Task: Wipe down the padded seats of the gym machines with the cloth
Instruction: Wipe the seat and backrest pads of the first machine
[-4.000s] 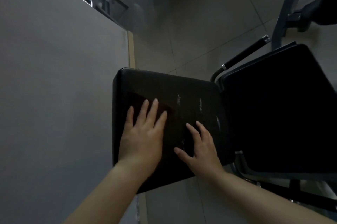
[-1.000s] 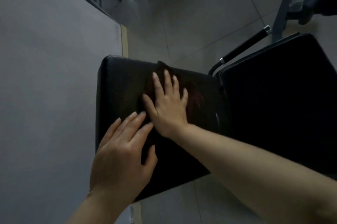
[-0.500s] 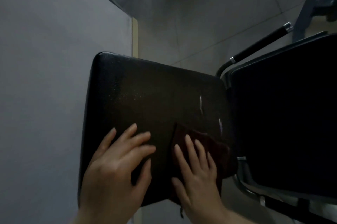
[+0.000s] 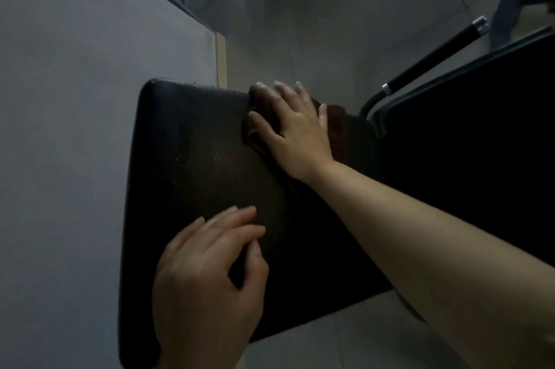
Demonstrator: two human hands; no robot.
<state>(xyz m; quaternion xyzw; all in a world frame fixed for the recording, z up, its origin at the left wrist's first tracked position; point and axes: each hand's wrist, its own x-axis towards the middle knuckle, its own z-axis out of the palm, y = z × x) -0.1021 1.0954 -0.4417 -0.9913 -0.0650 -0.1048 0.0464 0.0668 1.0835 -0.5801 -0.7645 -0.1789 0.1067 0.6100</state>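
- since half a second ago the right hand (image 4: 295,128) has slid the cloth (image 4: 336,131) from the near right corner of the seat pad (image 4: 192,164) up to its far edge.
- the right hand lies flat on the dark reddish cloth, fingers straight and spread, pressing it down; its fingertips reach past the pad's far edge.
- the left hand (image 4: 207,281) rests on the near part of the pad, fingers relaxed and slightly bent, holding nothing.
- a second black pad (image 4: 480,140) sits just beside the first on the right, with a black bar handle (image 4: 432,60) beyond it.
- no writing or brand can be read anywhere; the light is dim.
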